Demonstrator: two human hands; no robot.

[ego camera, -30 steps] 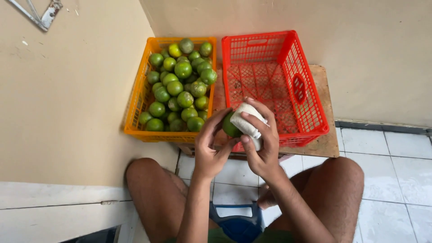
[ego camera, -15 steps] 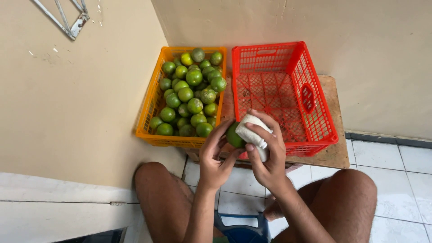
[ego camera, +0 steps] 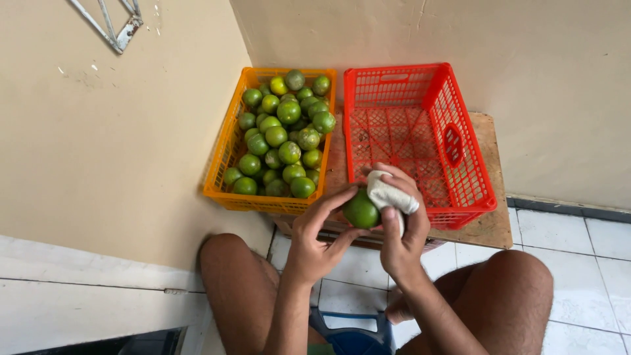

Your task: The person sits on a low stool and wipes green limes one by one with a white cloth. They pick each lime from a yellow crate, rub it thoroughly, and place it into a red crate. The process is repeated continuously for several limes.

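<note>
My left hand (ego camera: pixel 319 233) grips a round green fruit (ego camera: pixel 361 210) from the left side with spread fingers. My right hand (ego camera: pixel 399 227) presses a small white cloth (ego camera: pixel 389 196) against the top right of that fruit. Both hands hover over the near edge of the wooden board, between the two baskets. An orange plastic basket (ego camera: pixel 220 167) on the left holds several green fruits (ego camera: pixel 282 135). A red plastic basket (ego camera: pixel 460 164) on the right shows only its mesh bottom.
Both baskets stand on a low wooden board (ego camera: pixel 493 223) in a corner of beige walls. My bare knees (ego camera: pixel 230 263) flank a blue stool (ego camera: pixel 351 338) on white floor tiles (ego camera: pixel 591 243). A metal bracket (ego camera: pixel 115 29) hangs on the left wall.
The view has shifted slightly, so the baskets sit lower in frame. The cloth has slid over the top of the fruit between my hands; both hands stay in the same spot.
</note>
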